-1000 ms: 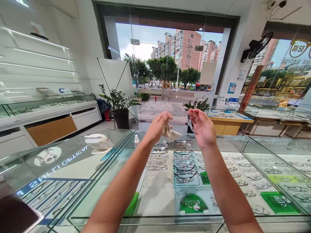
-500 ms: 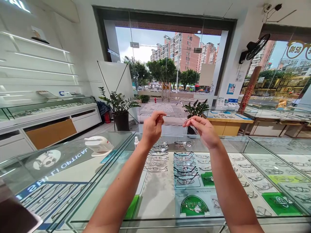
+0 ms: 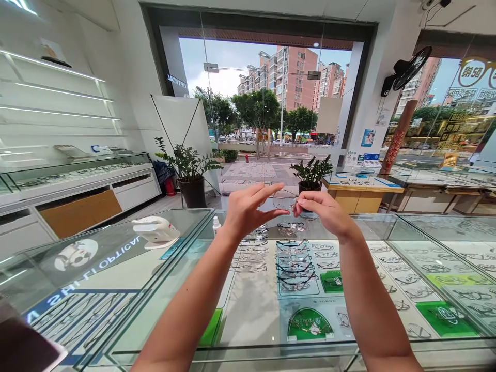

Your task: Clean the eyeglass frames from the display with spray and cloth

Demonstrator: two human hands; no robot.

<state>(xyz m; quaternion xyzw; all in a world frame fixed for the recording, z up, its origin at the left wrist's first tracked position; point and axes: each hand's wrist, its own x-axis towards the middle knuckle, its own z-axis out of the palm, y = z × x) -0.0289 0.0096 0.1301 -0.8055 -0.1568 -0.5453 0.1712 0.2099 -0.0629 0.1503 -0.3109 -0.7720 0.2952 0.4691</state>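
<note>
A pair of thin wire-rimmed eyeglasses (image 3: 284, 199) is held up above the glass counter, one round lens turned to the left. My right hand (image 3: 320, 209) pinches it near the middle of the frame, thumb against fingers; the part beyond those fingers is mostly hidden. My left hand (image 3: 250, 206) has its thumb and fingers spread apart at the left side of that round lens. The fingertips reach above and below the rim; whether they touch it I cannot tell. Below both hands, rows of eyeglasses (image 3: 295, 266) lie inside the glass display case (image 3: 248, 315).
A small white spray bottle (image 3: 216, 225) and a white device (image 3: 155, 231) stand on the left of the counter. Green display cards (image 3: 310, 324) lie in the case. Potted plants (image 3: 192, 188) flank the glass doorway ahead. A dark object (image 3: 23, 336) sits at lower left.
My left hand has opened from curled fingers and moved right, to the lens. The right hand has shifted slightly, bringing the eyeglasses' round lens into clearer view between the hands.
</note>
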